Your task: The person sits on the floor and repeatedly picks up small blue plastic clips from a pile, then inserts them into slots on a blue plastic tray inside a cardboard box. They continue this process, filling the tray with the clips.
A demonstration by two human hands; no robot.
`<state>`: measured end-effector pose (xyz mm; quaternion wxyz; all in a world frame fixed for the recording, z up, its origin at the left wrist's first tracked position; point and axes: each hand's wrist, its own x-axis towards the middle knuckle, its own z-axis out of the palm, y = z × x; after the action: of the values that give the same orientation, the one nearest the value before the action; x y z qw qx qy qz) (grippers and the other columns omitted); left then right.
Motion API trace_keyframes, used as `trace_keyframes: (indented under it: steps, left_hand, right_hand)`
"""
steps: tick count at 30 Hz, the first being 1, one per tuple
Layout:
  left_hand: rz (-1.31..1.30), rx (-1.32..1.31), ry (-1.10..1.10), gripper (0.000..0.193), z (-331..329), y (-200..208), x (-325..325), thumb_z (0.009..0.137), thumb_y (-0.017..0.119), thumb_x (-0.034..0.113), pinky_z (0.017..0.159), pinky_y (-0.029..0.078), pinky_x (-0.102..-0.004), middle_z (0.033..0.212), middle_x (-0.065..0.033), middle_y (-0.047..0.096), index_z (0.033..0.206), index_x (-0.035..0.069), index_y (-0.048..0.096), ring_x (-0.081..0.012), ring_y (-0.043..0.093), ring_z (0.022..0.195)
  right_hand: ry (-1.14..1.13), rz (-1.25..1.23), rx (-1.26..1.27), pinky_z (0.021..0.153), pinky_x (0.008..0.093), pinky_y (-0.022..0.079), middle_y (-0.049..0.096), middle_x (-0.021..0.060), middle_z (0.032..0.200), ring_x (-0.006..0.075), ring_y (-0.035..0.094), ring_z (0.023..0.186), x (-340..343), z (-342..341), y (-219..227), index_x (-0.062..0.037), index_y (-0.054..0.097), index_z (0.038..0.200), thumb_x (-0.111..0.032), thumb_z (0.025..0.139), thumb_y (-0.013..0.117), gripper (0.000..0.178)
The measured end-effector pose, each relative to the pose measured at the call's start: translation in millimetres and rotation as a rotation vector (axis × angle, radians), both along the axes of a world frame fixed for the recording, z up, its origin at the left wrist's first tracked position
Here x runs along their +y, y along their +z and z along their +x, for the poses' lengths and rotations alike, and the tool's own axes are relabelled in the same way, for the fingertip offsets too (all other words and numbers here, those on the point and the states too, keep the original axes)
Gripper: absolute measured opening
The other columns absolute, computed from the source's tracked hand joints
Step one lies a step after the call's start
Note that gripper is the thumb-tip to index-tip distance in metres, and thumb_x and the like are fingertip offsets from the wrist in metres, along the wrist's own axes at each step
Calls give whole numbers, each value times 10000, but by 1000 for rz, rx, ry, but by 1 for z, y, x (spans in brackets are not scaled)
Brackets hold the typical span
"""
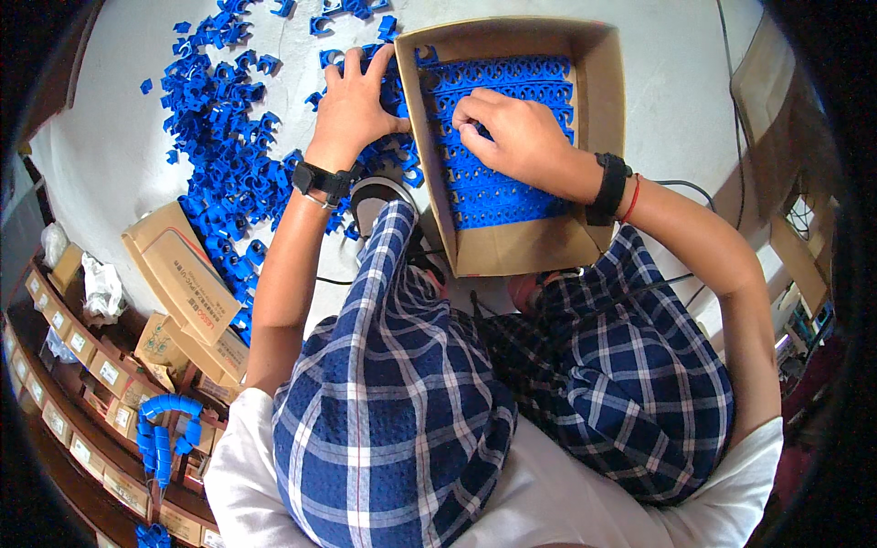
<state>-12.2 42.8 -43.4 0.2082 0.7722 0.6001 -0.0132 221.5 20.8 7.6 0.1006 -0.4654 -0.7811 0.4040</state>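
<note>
An open cardboard box (530, 251) stands between my feet, with blue plastic pipe clips (507, 210) lined up in tight rows inside it. My right hand (516, 137) is in the box over the middle rows, its fingers curled and pressed together; whatever they hold, if anything, is hidden. Outside the box's left wall, my left hand (356, 110) reaches with fingers spread above loose blue clips (388, 91). Its fingertips and thumb come close to the box's side, and no clip shows in its grasp.
A large heap of loose blue clips (219, 128) spreads over the pale floor to the left. Flattened cardboard (178, 269) lies beside it, near shelves of small boxes (110, 370) at the lower left. A black cable (735, 110) runs along the right.
</note>
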Motion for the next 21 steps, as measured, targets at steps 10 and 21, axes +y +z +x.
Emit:
trace_keyframes:
  steps: [10,21]
  left_hand:
    - [-24,-18,9,965,-3,5,-7,545,878,261,834,542,-515,1302,-167,456,1397,257,424,-457,481,1090]
    - [-31,-44,83,769,7,4,-15,570,863,293,786,551,-497,1254,-167,492,1256,213,526,-452,556,1003]
  right_hand:
    - [37,-4,33,640,459,537,616,114,861,347,641,756,-2,-1,-2,-78,601,877,-191,865,558,121]
    - [58,-24,20,667,405,529,629,102,890,319,637,794,-8,-1,-7,-88,612,917,-168,871,593,93]
